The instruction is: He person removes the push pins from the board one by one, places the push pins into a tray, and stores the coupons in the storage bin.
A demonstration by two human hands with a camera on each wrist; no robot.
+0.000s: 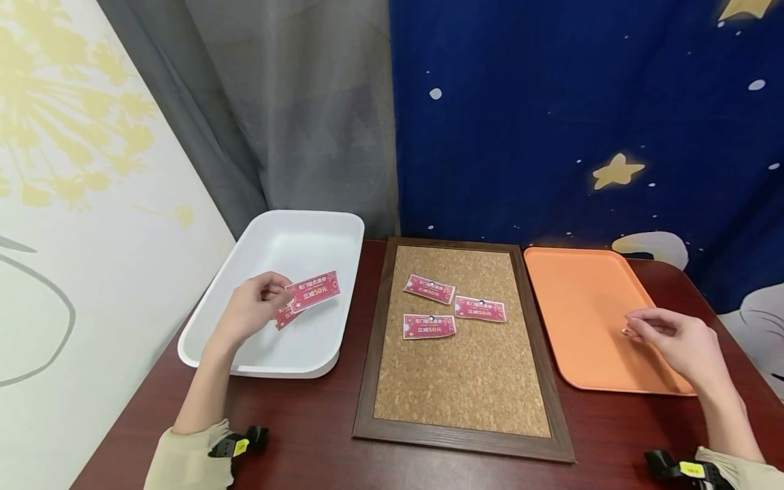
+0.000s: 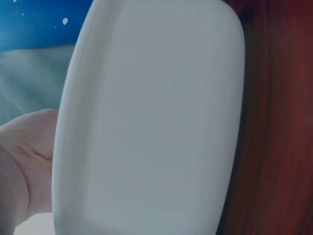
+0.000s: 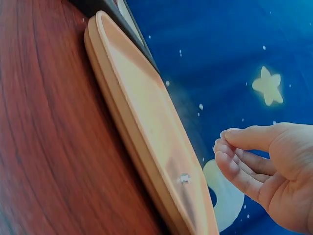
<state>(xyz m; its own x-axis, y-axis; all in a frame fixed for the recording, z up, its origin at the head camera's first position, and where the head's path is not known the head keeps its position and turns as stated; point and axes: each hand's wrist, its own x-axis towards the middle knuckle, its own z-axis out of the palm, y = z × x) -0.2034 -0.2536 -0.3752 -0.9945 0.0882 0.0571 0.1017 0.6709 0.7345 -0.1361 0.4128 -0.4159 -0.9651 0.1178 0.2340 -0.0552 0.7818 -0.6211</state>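
My left fingers (image 1: 273,279) pinch an unpinned coupon (image 1: 316,290); rightward, three pinned coupons (image 1: 429,329); whether my right fingers (image 3: 232,169) pinch, I can't tell.

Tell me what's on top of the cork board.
Three red coupons lie on the cork board, each with what looks like a small pin near its upper edge. The cork directly beneath them is covered, so anything there can't be seen.
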